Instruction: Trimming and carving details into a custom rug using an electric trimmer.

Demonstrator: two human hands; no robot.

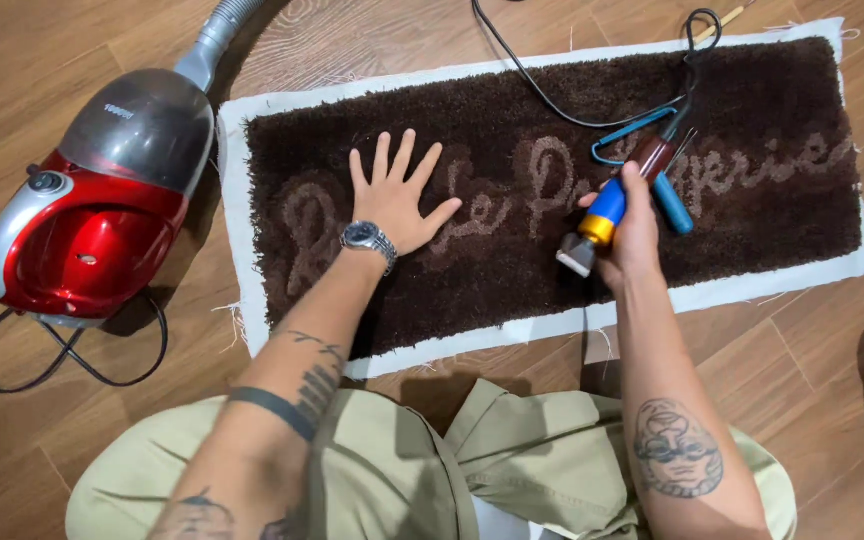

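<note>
Head view, looking down on a wooden floor [32, 440]. A dark brown shaggy rug [512, 260] with a pale cloth border lies across the upper centre of the frame, running from left of centre to the right edge; lighter brown looping script is cut into its pile.

The left hand [397, 195] lies flat on the rug left of centre, palm down, fingers spread and released, holding nothing. A wristwatch [367, 238] with a metal band sits on that wrist, and the tattooed forearm runs down toward the lower left.

The right hand [627, 235] is clenched around a handheld electric trimmer [617, 205] right of centre. The tool has a blue body with a yellow band, a dark red upper section and a grey head; the head points down and to the left and sits just over the pile near the rug's lower border. A blue-framed handle part [667, 195] lies just beside the tool on the rug. A black cord [542, 85] runs from the tool up to the top edge of the frame.

At the upper left, on the floor just beside the rug's left border, stands a red and grey canister vacuum cleaner [92, 210] with a grey hose at its top and a black cable [62, 360] looped below it.

Along the bottom of the frame, the person's pale green trousers [402, 470] show between both forearms.
</note>
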